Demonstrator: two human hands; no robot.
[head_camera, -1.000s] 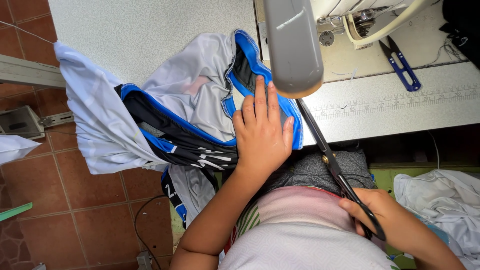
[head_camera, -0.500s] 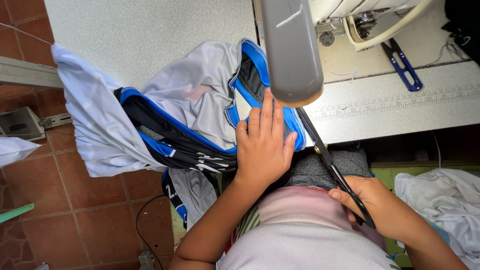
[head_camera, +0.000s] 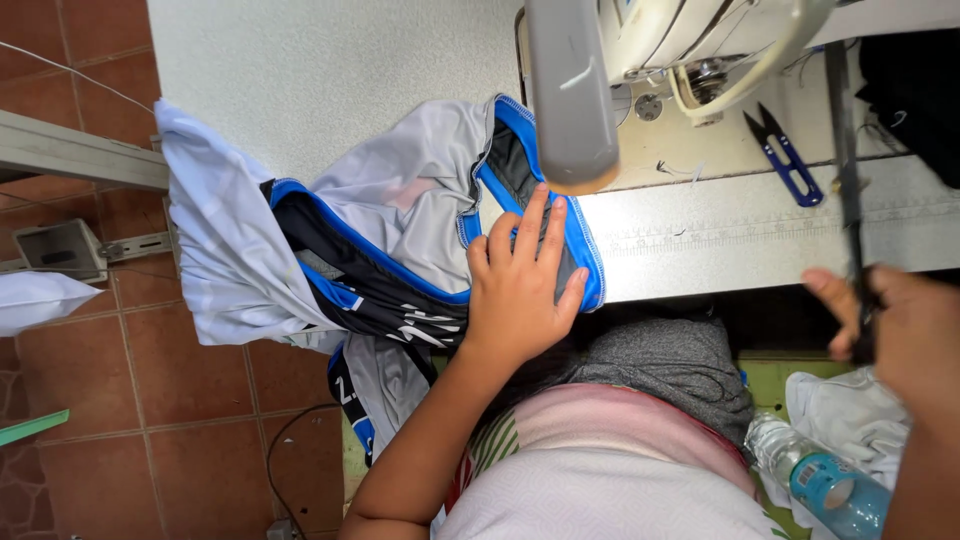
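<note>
Flat and spread, the left hand (head_camera: 520, 290) presses its palm and fingers on the grey garment with blue trim (head_camera: 400, 240), pinning the blue-edged opening to the sewing table (head_camera: 330, 70) without pinching it. The right hand (head_camera: 905, 335) is curled around the dark handles of a long pair of scissors (head_camera: 848, 170), fist shut on them, off to the right of the garment and clear of it.

Taking the sewing machine arm (head_camera: 570, 95) as landmark: the garment lies just left of and below it, the blue collar edge running up under its front end. From there the cloth's long axis slants down and left, over the table's near edge, where a pale panel hangs above the red tile floor (head_camera: 120, 400). Bare tabletop lies above and left of the arm. Right of the arm lies a small blue thread snip (head_camera: 785, 155), well apart from the garment. The scissors stand nearly upright in the picture, tips seemingly toward the machine, though blur hides them. Below right, beside the lap, sits a plastic bottle (head_camera: 820, 480).
</note>
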